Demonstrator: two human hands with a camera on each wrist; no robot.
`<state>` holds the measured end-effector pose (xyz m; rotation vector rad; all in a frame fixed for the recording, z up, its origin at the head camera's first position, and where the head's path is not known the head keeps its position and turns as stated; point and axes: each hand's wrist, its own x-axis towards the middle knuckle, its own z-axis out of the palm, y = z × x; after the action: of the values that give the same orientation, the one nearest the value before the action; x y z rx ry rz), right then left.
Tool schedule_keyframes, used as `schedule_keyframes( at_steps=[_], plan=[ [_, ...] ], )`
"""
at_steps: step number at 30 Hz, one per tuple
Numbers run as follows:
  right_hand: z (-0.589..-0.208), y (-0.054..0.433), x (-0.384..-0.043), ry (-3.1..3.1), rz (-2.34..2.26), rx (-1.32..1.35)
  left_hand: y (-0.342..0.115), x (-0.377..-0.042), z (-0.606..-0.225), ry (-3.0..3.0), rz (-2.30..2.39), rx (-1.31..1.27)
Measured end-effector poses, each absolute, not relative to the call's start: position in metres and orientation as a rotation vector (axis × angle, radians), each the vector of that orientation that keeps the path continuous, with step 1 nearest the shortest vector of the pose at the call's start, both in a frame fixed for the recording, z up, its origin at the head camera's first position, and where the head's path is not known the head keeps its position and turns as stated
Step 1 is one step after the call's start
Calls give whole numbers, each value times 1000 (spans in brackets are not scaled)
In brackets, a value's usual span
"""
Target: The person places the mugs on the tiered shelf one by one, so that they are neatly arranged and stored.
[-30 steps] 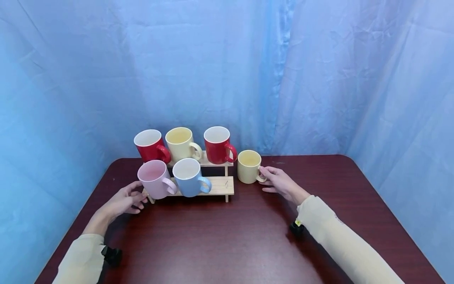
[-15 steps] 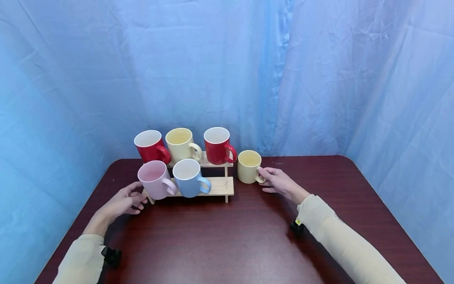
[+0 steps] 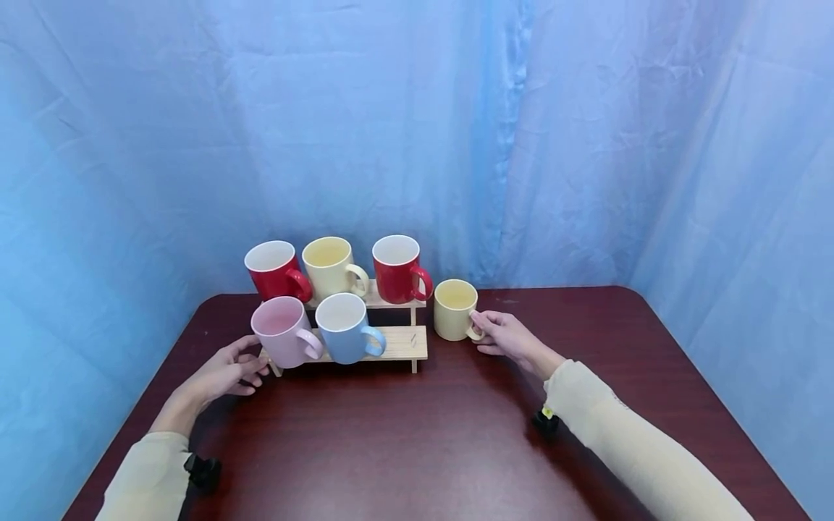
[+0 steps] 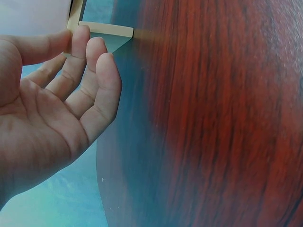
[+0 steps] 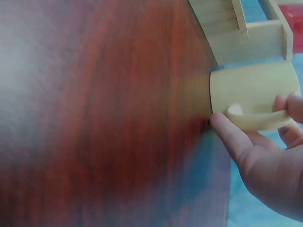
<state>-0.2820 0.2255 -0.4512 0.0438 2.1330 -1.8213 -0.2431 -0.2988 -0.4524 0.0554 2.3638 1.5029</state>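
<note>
A two-tier wooden rack (image 3: pixel 405 341) stands at the back left of the table. My left hand (image 3: pixel 224 373) is at its lower left end; in the left wrist view, thumb and index finger pinch around the rack's end (image 4: pixel 108 29), the other fingers curved loosely. A pale yellow mug (image 3: pixel 449 320) stands upright on the table just right of the rack. My right hand (image 3: pixel 511 339) grips its handle (image 5: pixel 260 120) with thumb and fingers. A pink mug (image 3: pixel 281 340) and a light blue mug (image 3: pixel 342 336) are on the lower tier.
On the upper tier stand a red mug (image 3: pixel 270 281), a cream-yellow mug (image 3: pixel 326 275) and another red mug (image 3: pixel 394 278). The dark reddish table (image 3: pixel 391 441) has blue curtains (image 3: pixel 417 130) behind and at both sides.
The right hand's fingers have come slightly left, farther around the yellow mug's handle. The left hand and the rack keep their places; the head view has shifted a little.
</note>
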Motion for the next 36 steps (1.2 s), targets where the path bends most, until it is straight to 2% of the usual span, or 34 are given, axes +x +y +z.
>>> schedule_keyframes(
  at_steps=[8, 19, 25, 36],
  plan=[
    [-442, 227, -256, 2070, -1936, 10, -299, -243, -453, 2359, 1502, 51],
    [-394, 232, -212, 2077, -1866, -177, -300, -243, -452, 2346, 1514, 74],
    [-387, 222, -210, 2101, -1780, -272, -301, -244, -454, 2342, 1511, 59],
    [-390, 180, -225, 2147, -1736, -348, -299, -242, -451, 2344, 1512, 53]
  ],
)
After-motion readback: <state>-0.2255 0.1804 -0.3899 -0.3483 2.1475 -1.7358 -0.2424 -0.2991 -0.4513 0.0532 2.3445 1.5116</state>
